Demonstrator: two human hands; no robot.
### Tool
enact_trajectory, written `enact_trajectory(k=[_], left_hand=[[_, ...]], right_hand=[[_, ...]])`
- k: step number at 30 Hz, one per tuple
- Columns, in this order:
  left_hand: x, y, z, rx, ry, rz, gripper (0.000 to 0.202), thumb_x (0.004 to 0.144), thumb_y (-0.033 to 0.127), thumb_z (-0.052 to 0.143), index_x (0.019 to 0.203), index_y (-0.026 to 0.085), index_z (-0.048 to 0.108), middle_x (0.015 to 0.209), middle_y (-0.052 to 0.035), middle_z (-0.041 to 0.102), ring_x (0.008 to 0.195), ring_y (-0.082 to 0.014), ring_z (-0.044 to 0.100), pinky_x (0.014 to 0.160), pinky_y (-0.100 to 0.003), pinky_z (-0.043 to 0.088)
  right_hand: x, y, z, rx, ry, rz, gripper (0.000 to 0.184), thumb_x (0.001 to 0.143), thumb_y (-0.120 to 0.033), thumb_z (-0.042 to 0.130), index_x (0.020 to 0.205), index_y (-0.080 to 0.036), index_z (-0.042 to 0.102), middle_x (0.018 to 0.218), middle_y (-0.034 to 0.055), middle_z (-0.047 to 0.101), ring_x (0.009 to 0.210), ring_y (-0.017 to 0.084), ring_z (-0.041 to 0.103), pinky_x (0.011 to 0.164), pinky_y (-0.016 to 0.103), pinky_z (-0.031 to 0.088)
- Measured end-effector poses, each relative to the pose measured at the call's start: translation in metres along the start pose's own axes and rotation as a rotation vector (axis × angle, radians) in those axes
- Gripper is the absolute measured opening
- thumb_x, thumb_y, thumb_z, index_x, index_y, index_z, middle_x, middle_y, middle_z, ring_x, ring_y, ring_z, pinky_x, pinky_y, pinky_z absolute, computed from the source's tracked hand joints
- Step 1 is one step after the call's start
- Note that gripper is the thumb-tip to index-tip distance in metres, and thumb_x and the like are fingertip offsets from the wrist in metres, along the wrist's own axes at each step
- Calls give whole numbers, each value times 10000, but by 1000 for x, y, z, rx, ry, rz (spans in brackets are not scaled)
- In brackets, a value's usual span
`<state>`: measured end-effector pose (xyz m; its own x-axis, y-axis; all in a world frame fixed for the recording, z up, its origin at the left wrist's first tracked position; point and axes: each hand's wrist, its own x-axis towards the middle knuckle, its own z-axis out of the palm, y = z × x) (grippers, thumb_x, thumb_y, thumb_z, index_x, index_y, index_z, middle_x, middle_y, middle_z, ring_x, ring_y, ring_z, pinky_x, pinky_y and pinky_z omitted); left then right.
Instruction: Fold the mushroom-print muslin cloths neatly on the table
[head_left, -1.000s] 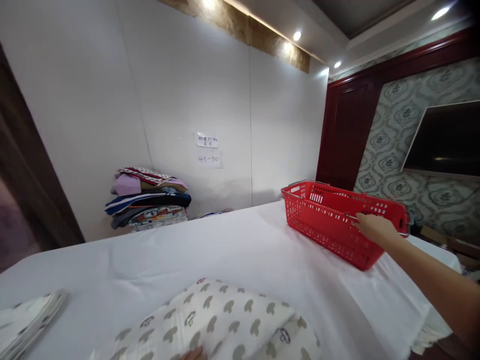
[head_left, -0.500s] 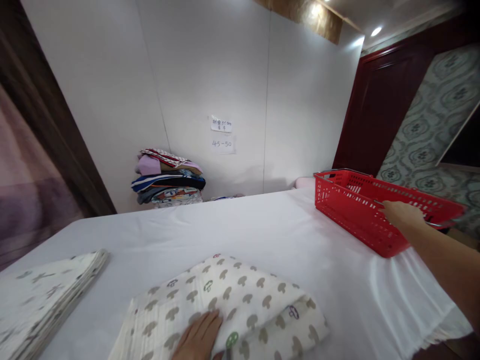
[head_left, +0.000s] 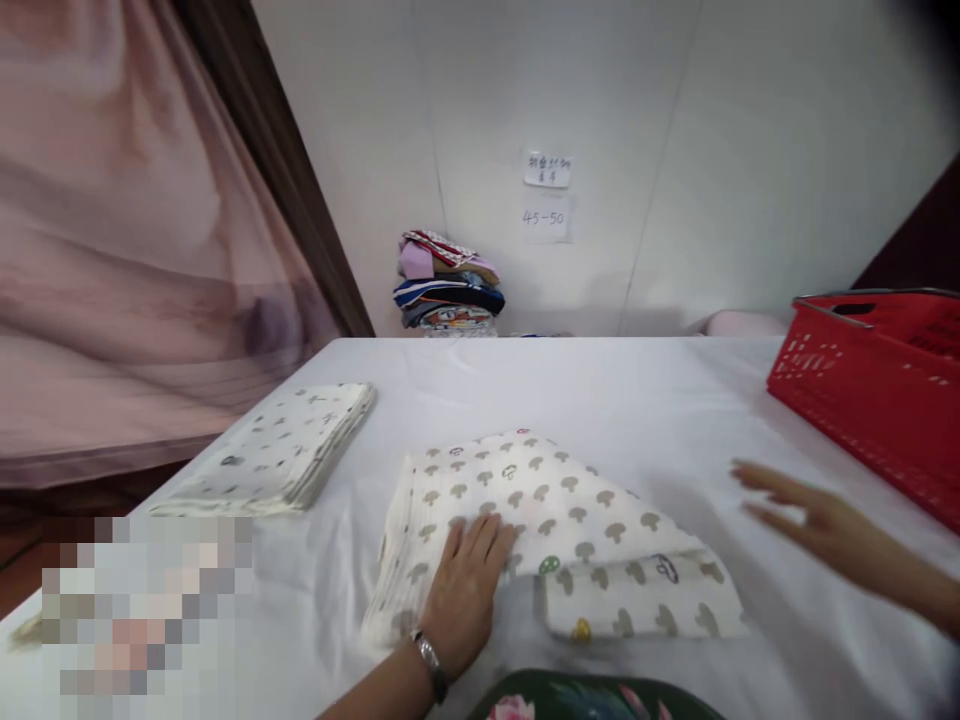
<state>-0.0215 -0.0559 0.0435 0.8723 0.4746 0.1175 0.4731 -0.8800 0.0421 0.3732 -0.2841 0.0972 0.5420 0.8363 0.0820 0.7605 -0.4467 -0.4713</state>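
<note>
On the mushroom-print cloth [head_left: 536, 505], the left hand [head_left: 461, 595] lies flat, fingers nearly together — likely steadying it; right of it, the right hand [head_left: 832, 525], fingers apart.

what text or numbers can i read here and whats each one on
"45-50": lower paper on the white wall.
Upper paper, just above: handwritten characters, too blurred to read surely.
Mushroom-print cloth and red basket: no readable lettering.
</note>
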Motion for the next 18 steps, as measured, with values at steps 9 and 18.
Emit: enact_trajectory(k=[9,18], left_hand=[[-26,-36,-26,86,34,-241,629,655,-47,358,1220,180,513,1248,-72,551,1164,-217,486,968,-399,389],[14,-69,-175,12,459,-373,377,772,226,458,1137,226,556,1115,0,630,999,-182,592,890,-288,439]], right_hand=[[-14,-69,102,149,-159,-150,528,773,-379,499,1298,-324,471,1330,4,490,1189,289,473,965,441,422],[29,-90,-1,363,-117,98,517,588,-579,650,1040,-329,639,1030,26,679,843,307,650,673,403,558]])
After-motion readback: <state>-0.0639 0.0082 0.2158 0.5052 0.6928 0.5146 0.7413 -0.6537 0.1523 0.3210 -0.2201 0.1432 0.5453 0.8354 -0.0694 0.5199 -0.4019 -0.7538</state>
